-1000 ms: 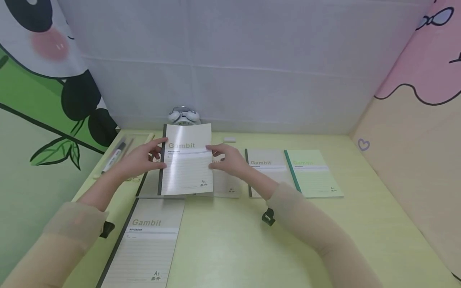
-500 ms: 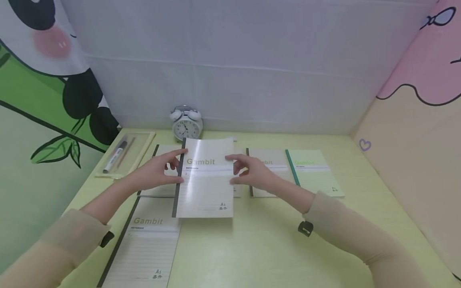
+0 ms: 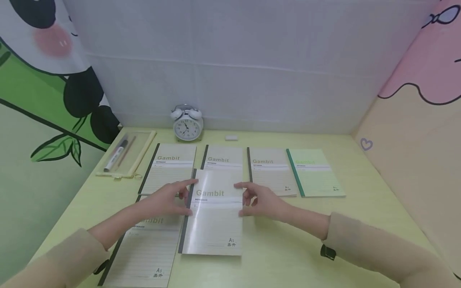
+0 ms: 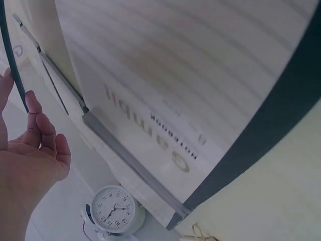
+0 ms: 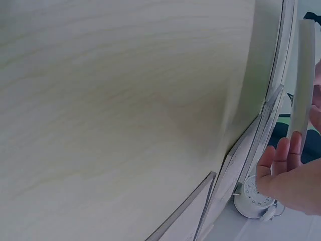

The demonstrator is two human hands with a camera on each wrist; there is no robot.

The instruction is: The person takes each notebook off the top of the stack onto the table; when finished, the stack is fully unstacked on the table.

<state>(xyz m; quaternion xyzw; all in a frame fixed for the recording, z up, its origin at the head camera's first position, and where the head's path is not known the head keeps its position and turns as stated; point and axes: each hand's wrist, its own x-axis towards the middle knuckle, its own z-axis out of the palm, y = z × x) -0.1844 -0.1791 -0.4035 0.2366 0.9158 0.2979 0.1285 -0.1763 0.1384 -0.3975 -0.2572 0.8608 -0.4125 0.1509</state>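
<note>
A white Gambit notebook (image 3: 212, 224) with a dark grey spine is held between both hands over the table. My left hand (image 3: 167, 199) grips its spine edge with thumb and fingers. On the opposite edge, my right hand (image 3: 263, 201) pinches it the same way. The held notebook overlaps the top-row notebook (image 3: 225, 158) behind it in the head view. Under my left forearm lies another grey-spined notebook (image 3: 144, 252), partly covered. In the right wrist view the held notebook (image 5: 303, 75) appears edge-on, clear above the ones lying on the table.
Along the back row lie a left notebook (image 3: 173, 168), a third grey-spined notebook (image 3: 270, 176) and a green notebook (image 3: 318, 176). Behind them stand a white alarm clock (image 3: 187, 126) and an eraser (image 3: 231, 138). A clear pouch (image 3: 138, 160) with pens lies at the back left.
Both hands have brought the held notebook down, nearer and to the right, from over the back row. The alarm clock and the back-row notebooks have come into fuller view.
</note>
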